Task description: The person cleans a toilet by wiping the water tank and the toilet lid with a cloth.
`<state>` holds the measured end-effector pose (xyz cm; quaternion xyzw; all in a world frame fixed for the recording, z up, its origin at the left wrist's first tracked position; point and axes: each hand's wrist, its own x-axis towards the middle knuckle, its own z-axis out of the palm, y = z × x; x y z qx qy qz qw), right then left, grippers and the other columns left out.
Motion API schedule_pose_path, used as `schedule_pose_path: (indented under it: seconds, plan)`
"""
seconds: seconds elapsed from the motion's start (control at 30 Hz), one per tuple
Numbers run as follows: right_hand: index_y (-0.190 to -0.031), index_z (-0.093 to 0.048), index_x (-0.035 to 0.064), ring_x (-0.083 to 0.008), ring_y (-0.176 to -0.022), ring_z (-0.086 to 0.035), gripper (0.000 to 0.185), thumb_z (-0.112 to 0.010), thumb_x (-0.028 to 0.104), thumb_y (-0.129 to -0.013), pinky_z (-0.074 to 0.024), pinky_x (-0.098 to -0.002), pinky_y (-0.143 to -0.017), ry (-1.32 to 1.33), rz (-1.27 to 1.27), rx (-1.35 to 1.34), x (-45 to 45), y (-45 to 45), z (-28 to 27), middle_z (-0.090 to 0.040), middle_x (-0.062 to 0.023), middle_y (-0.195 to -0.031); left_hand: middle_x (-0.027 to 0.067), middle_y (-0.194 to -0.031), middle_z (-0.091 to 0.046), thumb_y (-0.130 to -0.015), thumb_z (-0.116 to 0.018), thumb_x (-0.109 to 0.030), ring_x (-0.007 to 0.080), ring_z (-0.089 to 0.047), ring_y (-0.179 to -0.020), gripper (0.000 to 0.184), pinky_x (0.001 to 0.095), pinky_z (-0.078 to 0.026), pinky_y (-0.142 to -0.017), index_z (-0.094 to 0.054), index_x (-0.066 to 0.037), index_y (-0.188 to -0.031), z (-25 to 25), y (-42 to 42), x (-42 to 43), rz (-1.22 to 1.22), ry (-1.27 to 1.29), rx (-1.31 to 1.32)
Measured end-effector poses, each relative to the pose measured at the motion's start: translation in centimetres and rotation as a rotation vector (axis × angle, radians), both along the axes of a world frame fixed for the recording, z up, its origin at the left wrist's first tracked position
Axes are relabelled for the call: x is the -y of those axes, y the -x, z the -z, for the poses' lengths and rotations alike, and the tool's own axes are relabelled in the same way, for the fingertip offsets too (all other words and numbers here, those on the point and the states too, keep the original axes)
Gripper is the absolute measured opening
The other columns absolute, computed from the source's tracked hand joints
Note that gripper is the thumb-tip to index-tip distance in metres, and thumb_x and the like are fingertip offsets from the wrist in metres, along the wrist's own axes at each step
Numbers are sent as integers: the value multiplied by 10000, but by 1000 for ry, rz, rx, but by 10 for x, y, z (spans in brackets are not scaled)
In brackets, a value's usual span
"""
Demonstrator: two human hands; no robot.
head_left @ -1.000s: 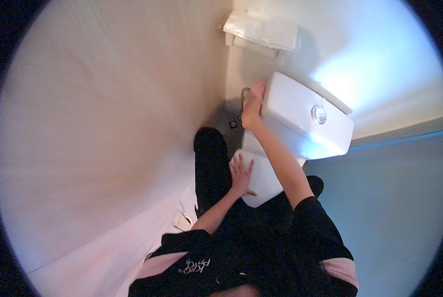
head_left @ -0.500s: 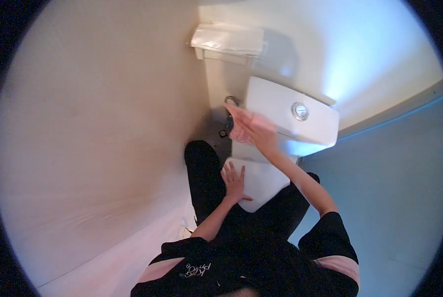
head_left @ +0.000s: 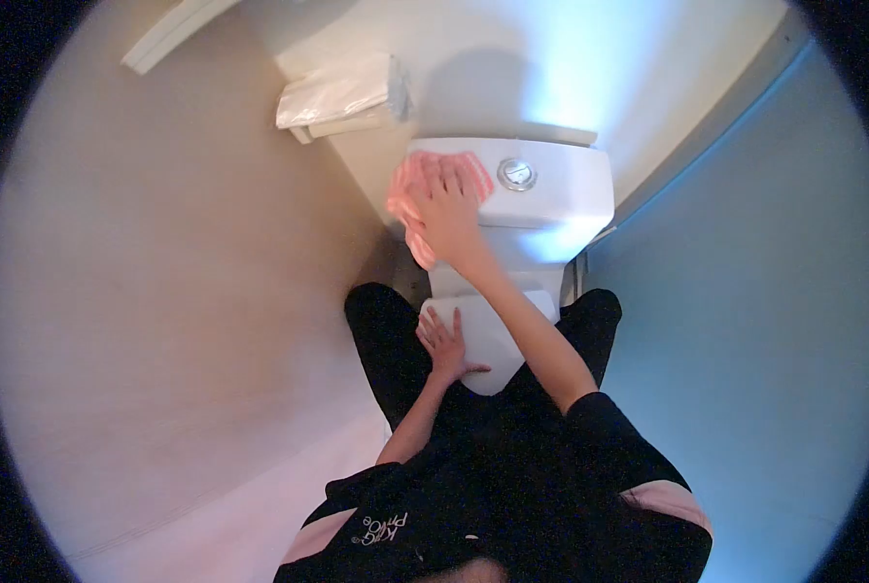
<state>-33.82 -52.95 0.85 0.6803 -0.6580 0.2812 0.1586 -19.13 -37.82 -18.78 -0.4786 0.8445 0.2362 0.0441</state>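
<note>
A pink cloth lies over the left end of the white toilet tank, part of it hanging down past the front edge. My right hand presses the cloth onto the tank top, fingers over it. To the right of that hand sits the round chrome flush button. Lower down, my left hand rests with spread fingers on the closed white toilet lid, near its left edge, holding nothing.
On the back wall, left of the tank, a ledge or holder carries a plastic-wrapped white pack. A beige wall stands close on the left and a bluish panel on the right. My knees flank the bowl.
My right hand has brought the cloth from beside the tank's left side up onto its top. The view has shifted, and my left hand stays on the lid.
</note>
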Motion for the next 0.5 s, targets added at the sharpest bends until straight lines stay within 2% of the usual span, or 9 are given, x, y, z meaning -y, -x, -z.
schedule_pose_path:
  seconds: [0.07,0.17,0.2,0.27,0.37,0.5]
  plan:
    - [-1200,-644,164,-389,-1345,-390,437,-617,355,-807,-293,-541,-1111,148,-120,-115,-25,25,30,-445,-158,-1457,402,-1486,229,-415,-860,-672,597,197,-1374,1533,721,57,-1071,-6,-113,-1559,-3,4,0,-13,-33,44]
    - [-1269,-596,174,-333,-1347,-413,434,-566,264,-846,-300,-519,-1121,126,-97,-131,-82,95,48,-454,-100,-1466,406,-1486,223,-424,-844,-699,601,200,-1370,1538,720,58,-1071,11,-109,-1558,-1,4,-1,-3,5,39]
    - [-1271,-589,161,-325,-1345,-419,430,-567,241,-849,-296,-513,-1127,144,-61,-128,-99,121,48,-457,-90,-1466,408,-1486,221,-424,-840,-705,603,200,-1369,1541,720,59,-1070,13,-104,-1558,-1,4,-1,-2,17,34]
    - [-1242,-595,123,-294,-1348,-412,404,-575,242,-857,-298,-474,-1128,13,151,-179,-120,159,38,-470,-70,-1455,413,-1484,215,-425,-832,-717,606,199,-1367,1545,719,60,-1070,17,-95,-1556,-2,4,-2,5,38,26]
    - [-1212,-597,93,-286,-1335,-420,377,-571,250,-870,-306,-448,-1119,-30,140,-94,-141,177,11,-484,-72,-1437,424,-1480,206,-425,-823,-731,609,194,-1366,1553,723,58,-1066,27,-85,-1554,-3,5,-1,14,23,78]
    - [-1230,-597,90,-300,-1308,-443,377,-557,274,-904,-324,-442,-1097,1,188,-41,-131,176,-6,-507,-86,-1408,430,-1474,210,-420,-825,-731,608,202,-1364,1564,726,67,-1060,40,-85,-1552,7,2,-4,26,69,5]
